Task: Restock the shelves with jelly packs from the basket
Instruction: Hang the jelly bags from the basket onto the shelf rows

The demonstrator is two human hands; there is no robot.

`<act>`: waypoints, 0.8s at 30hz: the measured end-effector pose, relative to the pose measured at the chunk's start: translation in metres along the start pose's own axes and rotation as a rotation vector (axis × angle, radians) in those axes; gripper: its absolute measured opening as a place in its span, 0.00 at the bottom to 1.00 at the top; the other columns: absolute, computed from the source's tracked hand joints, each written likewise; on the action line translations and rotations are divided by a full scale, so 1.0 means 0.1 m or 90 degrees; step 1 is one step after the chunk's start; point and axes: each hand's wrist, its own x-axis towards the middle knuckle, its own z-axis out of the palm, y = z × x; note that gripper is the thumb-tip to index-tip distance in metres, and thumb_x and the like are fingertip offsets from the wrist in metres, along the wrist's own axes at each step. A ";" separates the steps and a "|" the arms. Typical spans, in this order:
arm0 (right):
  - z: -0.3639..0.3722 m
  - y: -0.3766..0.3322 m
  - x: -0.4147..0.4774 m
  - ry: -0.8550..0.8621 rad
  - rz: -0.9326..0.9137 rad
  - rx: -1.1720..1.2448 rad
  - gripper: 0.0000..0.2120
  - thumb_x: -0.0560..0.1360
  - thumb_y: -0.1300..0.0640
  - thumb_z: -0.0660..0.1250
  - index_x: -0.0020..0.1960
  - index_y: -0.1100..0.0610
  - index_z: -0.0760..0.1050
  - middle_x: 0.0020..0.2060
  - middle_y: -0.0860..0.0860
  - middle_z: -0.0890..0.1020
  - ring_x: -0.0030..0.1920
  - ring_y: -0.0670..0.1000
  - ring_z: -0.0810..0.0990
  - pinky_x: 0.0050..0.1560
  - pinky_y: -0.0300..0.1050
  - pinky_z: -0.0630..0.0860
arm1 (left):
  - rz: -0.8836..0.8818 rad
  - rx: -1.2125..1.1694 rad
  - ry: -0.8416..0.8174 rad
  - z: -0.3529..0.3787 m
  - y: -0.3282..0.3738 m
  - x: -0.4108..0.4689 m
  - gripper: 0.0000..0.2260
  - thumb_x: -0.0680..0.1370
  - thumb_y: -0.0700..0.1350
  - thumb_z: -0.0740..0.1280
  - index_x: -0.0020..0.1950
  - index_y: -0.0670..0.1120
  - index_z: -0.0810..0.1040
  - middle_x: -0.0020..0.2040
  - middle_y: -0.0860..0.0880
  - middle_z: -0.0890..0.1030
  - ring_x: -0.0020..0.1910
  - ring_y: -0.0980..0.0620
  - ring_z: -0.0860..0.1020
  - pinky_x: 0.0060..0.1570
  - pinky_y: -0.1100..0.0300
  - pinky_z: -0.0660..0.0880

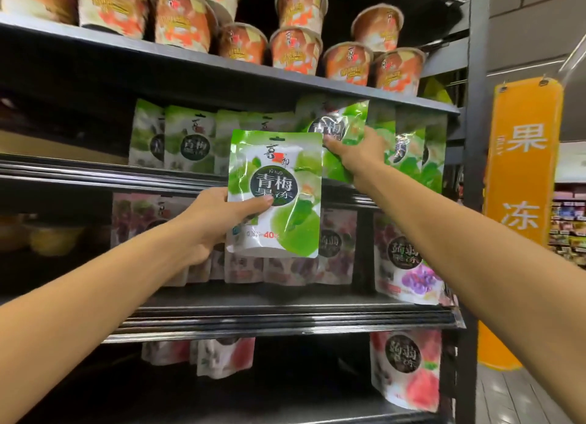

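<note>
On the middle shelf (95,170), holds one green jelly pack (333,125) against the row (187,138), with right hand (358,152) curled round it. Grips a second pack (276,195) in left hand (218,220), just before the shelf, unplaced. Seems partway.

One view only: head camera, wide-angle, worn by person. Faces forward into shelving (95,170) at arm's reach. Forearms enter from bottom corners. Left hand (215,220) holds near pack (285,227) at frame centre, label sharp. Right hand (358,154) grips far pack (336,129) at shelf, blurred. Frame spans four tiers, with cups (295,49) on top tier. Lower tiers seen from above. Lines bow toward edges. Right edge takes in post (475,201), orange sign (523,170), strip of aisle.
</note>
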 end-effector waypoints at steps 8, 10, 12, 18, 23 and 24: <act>-0.13 0.15 -0.11 -0.017 -0.101 -0.117 0.39 0.68 0.45 0.77 0.72 0.56 0.64 0.67 0.52 0.74 0.68 0.54 0.71 0.62 0.46 0.69 | 0.074 0.068 0.045 0.00 -0.04 0.11 0.09 0.72 0.52 0.75 0.49 0.49 0.84 0.43 0.56 0.86 0.38 0.61 0.83 0.33 0.68 0.74; -0.18 0.18 -0.15 -0.016 -0.114 -0.141 0.41 0.68 0.45 0.78 0.72 0.57 0.63 0.68 0.53 0.74 0.69 0.54 0.70 0.64 0.48 0.69 | 0.122 0.093 0.071 0.02 -0.09 0.12 0.08 0.73 0.52 0.74 0.48 0.51 0.84 0.42 0.60 0.86 0.38 0.65 0.82 0.31 0.71 0.73; -0.22 0.21 -0.21 -0.012 -0.129 -0.175 0.42 0.68 0.45 0.78 0.73 0.58 0.62 0.70 0.54 0.72 0.70 0.55 0.69 0.68 0.50 0.67 | 0.149 0.110 0.090 0.04 -0.12 0.13 0.07 0.73 0.53 0.74 0.48 0.52 0.83 0.41 0.61 0.85 0.37 0.66 0.81 0.31 0.72 0.72; -0.29 0.25 -0.29 -0.014 -0.138 -0.232 0.39 0.67 0.45 0.78 0.69 0.58 0.65 0.63 0.53 0.75 0.65 0.54 0.73 0.62 0.48 0.71 | 0.166 0.113 0.080 0.03 -0.09 0.16 0.07 0.73 0.52 0.73 0.47 0.51 0.83 0.39 0.62 0.85 0.35 0.67 0.81 0.27 0.77 0.69; -0.27 0.24 -0.28 0.022 -0.135 -0.259 0.38 0.66 0.45 0.79 0.69 0.56 0.67 0.64 0.54 0.76 0.65 0.55 0.73 0.61 0.50 0.72 | 0.175 0.106 0.077 0.03 -0.09 0.16 0.06 0.74 0.52 0.73 0.46 0.50 0.83 0.39 0.59 0.85 0.36 0.64 0.82 0.29 0.75 0.72; -0.26 0.24 -0.28 0.027 -0.131 -0.269 0.39 0.66 0.45 0.79 0.69 0.55 0.66 0.65 0.54 0.76 0.65 0.55 0.74 0.62 0.52 0.72 | 0.172 0.102 0.079 0.03 -0.09 0.16 0.07 0.73 0.52 0.74 0.47 0.50 0.84 0.40 0.57 0.86 0.37 0.62 0.83 0.30 0.74 0.73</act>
